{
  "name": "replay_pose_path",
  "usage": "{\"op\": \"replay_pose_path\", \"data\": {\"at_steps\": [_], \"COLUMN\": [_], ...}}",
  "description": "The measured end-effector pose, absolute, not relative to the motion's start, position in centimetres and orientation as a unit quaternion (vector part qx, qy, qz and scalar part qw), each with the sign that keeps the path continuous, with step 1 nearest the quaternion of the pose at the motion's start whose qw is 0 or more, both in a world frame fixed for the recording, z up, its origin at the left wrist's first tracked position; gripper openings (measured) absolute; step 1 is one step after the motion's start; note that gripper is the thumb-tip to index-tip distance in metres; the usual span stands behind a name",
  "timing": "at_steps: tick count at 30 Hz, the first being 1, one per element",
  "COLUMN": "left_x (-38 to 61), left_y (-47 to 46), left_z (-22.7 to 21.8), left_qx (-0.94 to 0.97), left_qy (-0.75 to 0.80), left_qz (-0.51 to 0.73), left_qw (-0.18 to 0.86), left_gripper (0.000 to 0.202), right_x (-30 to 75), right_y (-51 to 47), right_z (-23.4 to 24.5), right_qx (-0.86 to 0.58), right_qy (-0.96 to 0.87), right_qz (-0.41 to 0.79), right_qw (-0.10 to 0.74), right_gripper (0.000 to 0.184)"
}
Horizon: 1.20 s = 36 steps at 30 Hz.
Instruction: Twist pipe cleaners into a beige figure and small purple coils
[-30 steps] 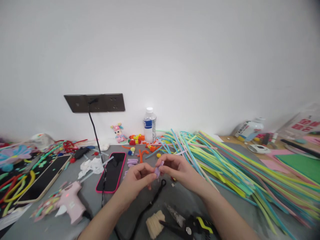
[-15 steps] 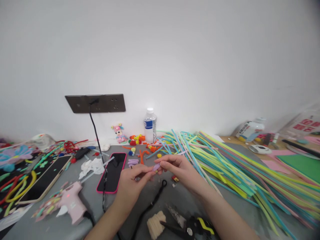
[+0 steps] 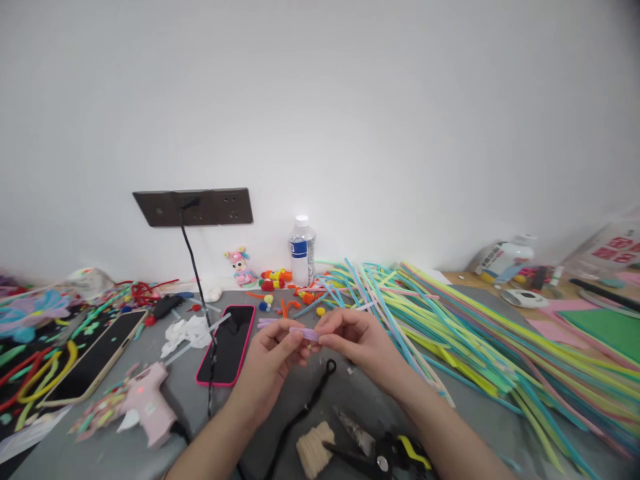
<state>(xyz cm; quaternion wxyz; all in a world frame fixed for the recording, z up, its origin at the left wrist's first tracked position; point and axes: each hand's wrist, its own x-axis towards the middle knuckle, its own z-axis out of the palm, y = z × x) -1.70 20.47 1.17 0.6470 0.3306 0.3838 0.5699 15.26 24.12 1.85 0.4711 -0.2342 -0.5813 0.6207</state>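
Between my hands, over the middle of the grey mat, is a short lilac pipe cleaner piece (image 3: 305,333) that looks folded or doubled. My left hand (image 3: 273,353) pinches its left end between thumb and forefinger. The fingertips of my right hand (image 3: 353,337) close on its right end. More lilac pipe cleaner pieces (image 3: 266,323) lie just behind my left hand, partly covered by it. A small yellow pom-pom (image 3: 321,311) sits behind my fingers, near a bent orange pipe cleaner (image 3: 286,308).
Pliers (image 3: 383,460), a beige bundle (image 3: 314,450) and a black cord (image 3: 300,417) lie in front. A pink glue gun (image 3: 147,403) and a pink-cased phone (image 3: 227,347) are left. Long pipe cleaners (image 3: 470,340) spread right. A bottle (image 3: 301,253) stands by the wall.
My fingers have shifted on the lilac piece, which now shows more of its length, lying nearly level between both hands. The whole view has shifted slightly.
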Motion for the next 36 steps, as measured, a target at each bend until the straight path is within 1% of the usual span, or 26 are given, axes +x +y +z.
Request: {"op": "replay_pose_path", "data": {"at_steps": [2, 6, 10, 14, 20, 25, 28, 30, 32, 34, 36], "left_x": [-1.4, -1.1, -1.2, -1.4, -1.7, -1.8, -1.8, -1.9, -1.9, -1.8, -1.7], "left_y": [20.3, 20.1, 20.0, 20.2, 20.4, 20.1, 20.1, 20.2, 20.4, 20.6, 20.8], "left_z": [1.1, 1.0, 1.0, 0.9, 1.2, 1.7, 1.7, 1.6, 1.6, 1.5, 1.4], "left_qx": [0.275, 0.201, 0.214, 0.259, 0.347, 0.407, 0.411, 0.387, 0.348, 0.309, 0.282], "left_qy": [0.368, 0.357, 0.341, 0.346, 0.379, 0.37, 0.359, 0.365, 0.376, 0.382, 0.383], "left_qz": [0.578, 0.567, 0.557, 0.556, 0.547, 0.449, 0.44, 0.478, 0.53, 0.568, 0.583], "left_qw": [0.675, 0.715, 0.727, 0.71, 0.661, 0.704, 0.713, 0.699, 0.676, 0.66, 0.659], "left_gripper": [0.034, 0.044, 0.039, 0.034, 0.03, 0.032, 0.03, 0.028, 0.028, 0.029, 0.032], "right_x": [14.9, 14.7, 14.9, 15.4, 16.0, 16.4, 16.5, 16.4, 16.1, 15.8, 15.6], "right_y": [24.0, 23.8, 23.7, 23.9, 24.3, 24.1, 24.2, 24.3, 24.5, 24.7, 24.7], "right_z": [1.7, 1.6, 1.5, 1.8, 1.9, 2.3, 2.4, 2.1, 1.7, 1.3, 1.0], "right_qx": [-0.217, -0.204, -0.199, -0.205, -0.191, -0.179, -0.182, -0.211, -0.256, -0.293, -0.304], "right_qy": [-0.605, -0.648, -0.664, -0.668, -0.685, -0.694, -0.687, -0.68, -0.675, -0.682, -0.703], "right_qz": [0.581, 0.519, 0.501, 0.529, 0.547, 0.588, 0.608, 0.584, 0.526, 0.455, 0.397], "right_qw": [0.499, 0.519, 0.518, 0.481, 0.441, 0.375, 0.353, 0.391, 0.45, 0.492, 0.505], "right_gripper": [0.021, 0.018, 0.016, 0.019, 0.018, 0.026, 0.03, 0.031, 0.028, 0.021, 0.013]}}
